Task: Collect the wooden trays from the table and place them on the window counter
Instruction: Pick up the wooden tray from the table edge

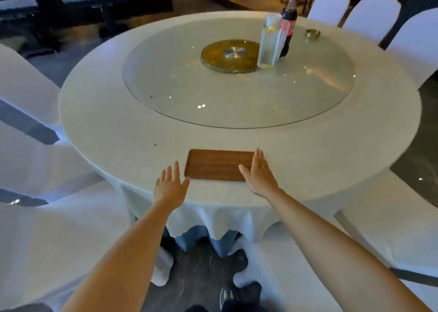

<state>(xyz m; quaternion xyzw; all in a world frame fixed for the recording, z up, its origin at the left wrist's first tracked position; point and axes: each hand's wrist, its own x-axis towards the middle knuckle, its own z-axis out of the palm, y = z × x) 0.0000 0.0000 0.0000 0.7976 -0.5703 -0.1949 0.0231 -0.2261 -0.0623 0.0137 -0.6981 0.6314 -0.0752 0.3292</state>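
A flat rectangular wooden tray (pixel 218 164) lies near the front edge of the round table (pixel 118 126), which is covered with a white cloth. My left hand (pixel 170 186) hovers just left of the tray's near left corner, fingers spread, thumb close to the tray's edge. My right hand (pixel 258 173) is at the tray's right end, palm turned inward, fingers straight and covering that short edge. Neither hand grips the tray. No window counter is in view.
A glass turntable (pixel 189 93) with a brass hub (pixel 231 55) fills the table's middle. On it stand a clear ribbed pitcher (pixel 269 43) and a cola bottle (pixel 289 20). A small metal dish (pixel 312 33) sits far right. White-covered chairs (pixel 374 15) ring the table.
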